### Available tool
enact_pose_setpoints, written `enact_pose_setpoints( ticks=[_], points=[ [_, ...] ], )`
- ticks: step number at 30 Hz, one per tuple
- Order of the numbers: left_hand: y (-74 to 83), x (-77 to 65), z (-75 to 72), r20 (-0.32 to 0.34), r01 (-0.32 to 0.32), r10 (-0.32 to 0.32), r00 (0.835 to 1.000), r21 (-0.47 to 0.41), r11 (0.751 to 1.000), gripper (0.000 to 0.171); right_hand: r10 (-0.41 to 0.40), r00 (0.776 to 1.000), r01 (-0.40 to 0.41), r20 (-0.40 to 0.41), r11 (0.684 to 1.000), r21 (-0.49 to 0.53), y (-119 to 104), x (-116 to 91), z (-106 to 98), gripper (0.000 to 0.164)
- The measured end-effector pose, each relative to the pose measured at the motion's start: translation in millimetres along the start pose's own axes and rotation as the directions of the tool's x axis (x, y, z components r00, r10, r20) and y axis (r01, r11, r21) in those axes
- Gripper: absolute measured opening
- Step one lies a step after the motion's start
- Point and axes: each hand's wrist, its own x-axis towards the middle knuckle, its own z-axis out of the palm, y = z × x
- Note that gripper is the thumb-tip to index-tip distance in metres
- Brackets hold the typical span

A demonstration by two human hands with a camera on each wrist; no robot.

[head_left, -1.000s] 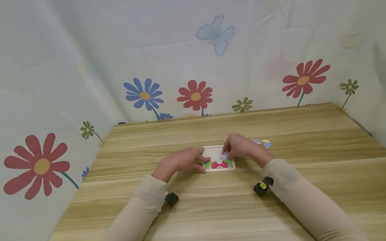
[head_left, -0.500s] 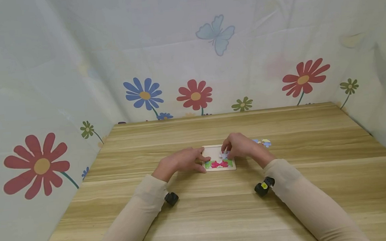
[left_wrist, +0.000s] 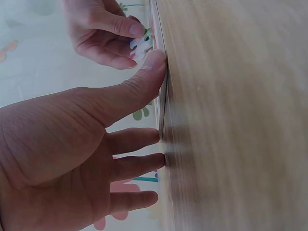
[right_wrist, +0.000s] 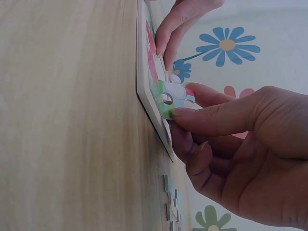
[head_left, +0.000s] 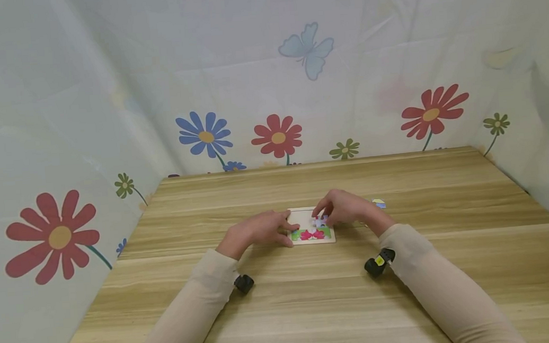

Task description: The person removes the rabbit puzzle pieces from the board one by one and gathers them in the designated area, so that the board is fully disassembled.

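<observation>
A small wooden jigsaw board lies on the table, its near row filled with green and pink-red pieces. My left hand rests at the board's left side, thumb against its near edge and fingers spread, as the left wrist view shows. Over the right part of the board, my right hand pinches a jigsaw piece between thumb and fingers. That piece is pale blue and white with a green edge. In the right wrist view it stands tilted above the board, close to the fitted row.
Loose jigsaw pieces lie on the table right of the board, partly hidden by my right forearm in the head view. The wooden table reaches back to a flower-printed cloth. Each wrist carries a small black camera.
My right hand has turned a little and its wrist has shifted right, now covering more of the loose pieces. More of the pinched piece shows. My left hand has stayed in place.
</observation>
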Motion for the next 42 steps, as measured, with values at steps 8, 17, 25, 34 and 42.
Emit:
enact_pose_setpoints(
  ticks=[8,17,25,34,42],
  points=[
    [1.6,-1.3,-0.1,-0.004,-0.003,0.003,1.0,-0.005,1.0,0.056,-0.015,1.0,0.015,-0.006,1.0,0.006,1.7,-0.5,-0.2,0.027],
    [2.0,-1.3,-1.0,0.0,-0.007,0.007,1.0,-0.005,1.0,0.056,-0.049,0.999,0.049,0.008,0.999,0.015,2.3,0.4,0.7,0.025],
    [1.1,-0.1,0.2,-0.001,-0.004,0.004,1.0,0.014,1.0,0.056,-0.048,0.999,0.048,0.024,0.999,0.005,-0.2,-0.4,-0.2,0.022],
    [2.7,-0.2,-0.5,-0.001,0.001,-0.001,1.0,0.017,1.0,0.055,0.019,0.999,-0.02,0.027,1.0,0.025,-4.9,-5.2,-3.7,0.022],
    [-0.4,1.0,1.3,-0.008,-0.002,0.002,1.0,0.006,1.0,0.057,-0.042,0.999,0.042,-0.004,0.999,0.021,5.3,-12.5,-12.4,0.027]
  ],
)
